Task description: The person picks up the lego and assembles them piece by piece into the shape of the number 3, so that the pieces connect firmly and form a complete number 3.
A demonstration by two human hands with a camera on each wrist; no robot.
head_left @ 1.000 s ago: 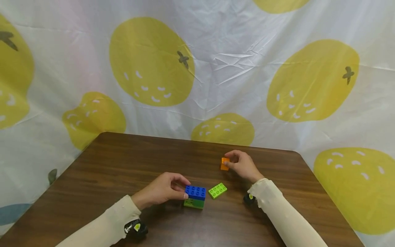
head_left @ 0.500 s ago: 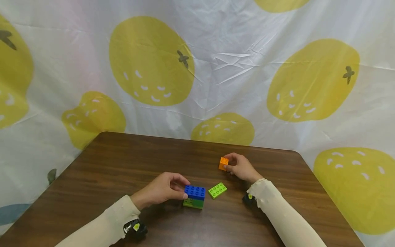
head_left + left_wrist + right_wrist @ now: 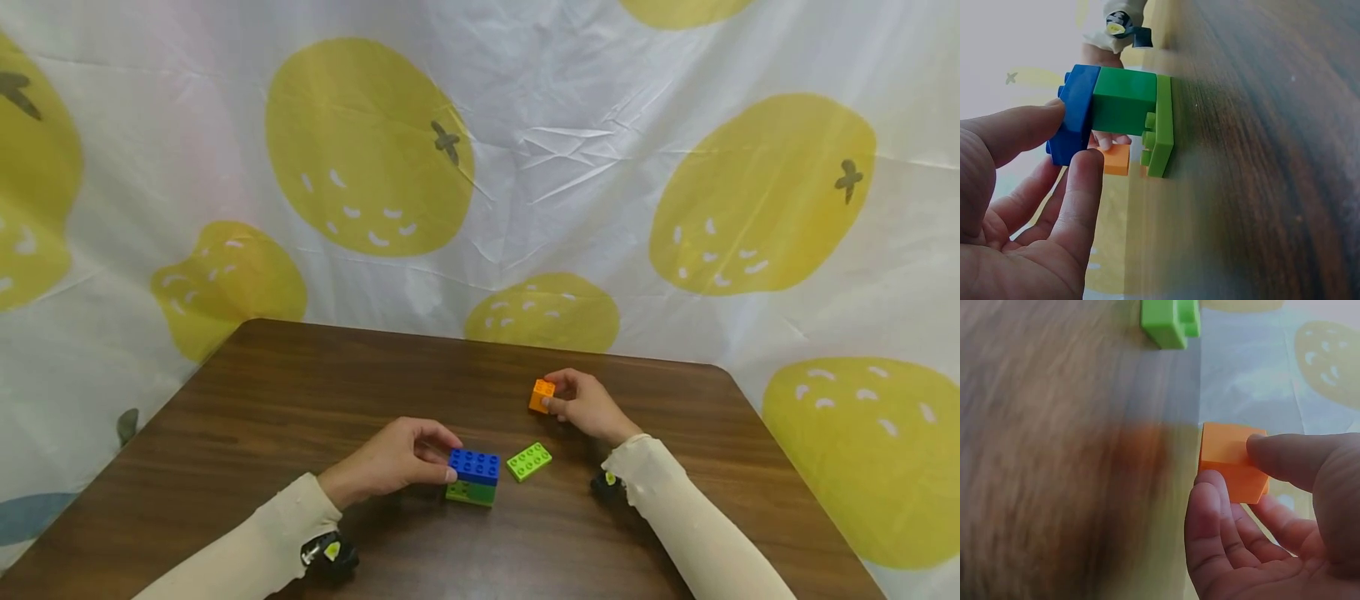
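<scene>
My left hand (image 3: 390, 462) pinches the blue brick (image 3: 474, 467) between thumb and fingers. That brick is the top of a small stack, over a green brick (image 3: 1125, 100) and a flat lime-green base brick (image 3: 1164, 125) standing on the table. Part of the base's studs shows uncovered in the left wrist view. Farther back and to the right, my right hand (image 3: 588, 408) pinches a small orange brick (image 3: 1229, 450) by its sides. A gap and an orange reflection suggest this brick is slightly off the tabletop. Between the hands lies a loose flat lime-green brick (image 3: 529, 462), studs up.
Everything stands on a dark brown wooden table (image 3: 337, 375) with rounded far corners. Behind it hangs a white curtain (image 3: 555, 192) printed with big yellow fruit. Each wrist wears a small black camera, the left camera (image 3: 330, 552) close to the tabletop.
The orange brick has shifted a little to the left and turned slightly in my right hand, showing more of its studded top. My left hand and the stack have stayed still.
</scene>
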